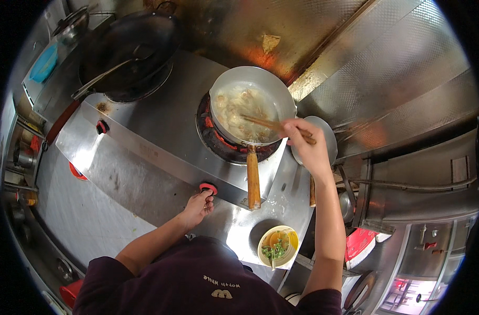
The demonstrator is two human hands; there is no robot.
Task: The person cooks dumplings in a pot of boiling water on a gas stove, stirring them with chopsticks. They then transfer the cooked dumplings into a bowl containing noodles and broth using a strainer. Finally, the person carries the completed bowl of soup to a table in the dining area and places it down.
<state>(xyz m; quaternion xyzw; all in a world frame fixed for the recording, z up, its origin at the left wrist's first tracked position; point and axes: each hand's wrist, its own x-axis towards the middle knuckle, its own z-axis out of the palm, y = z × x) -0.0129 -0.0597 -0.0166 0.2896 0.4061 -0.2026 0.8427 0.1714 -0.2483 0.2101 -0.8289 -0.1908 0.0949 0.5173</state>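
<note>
My right hand (304, 143) grips a pair of wooden chopsticks (263, 122), whose tips dip into a saucepan (276, 84). Pale food in cloudy, bubbling liquid (239, 108) fills the bottom of the pan. The saucepan sits on the right burner (203, 130) of a steel gas stove, with its wooden handle (254, 181) pointing towards me. On the stove's front, the fingers of my left hand (200, 206) are closed on a red and black control knob (208, 188). Nearer to me stands a yellow bowl (262, 258) holding chopped green herbs and an orange-brown sauce.
A black wok (125, 47) with a ladle (105, 75) across it occupies the left burner; its brown handle (64, 122) juts leftwards. Beside the saucepan lies a second round metal pan (328, 138). Steel wall panels (381, 78) rise behind. A blue basin (44, 63) stands far left.
</note>
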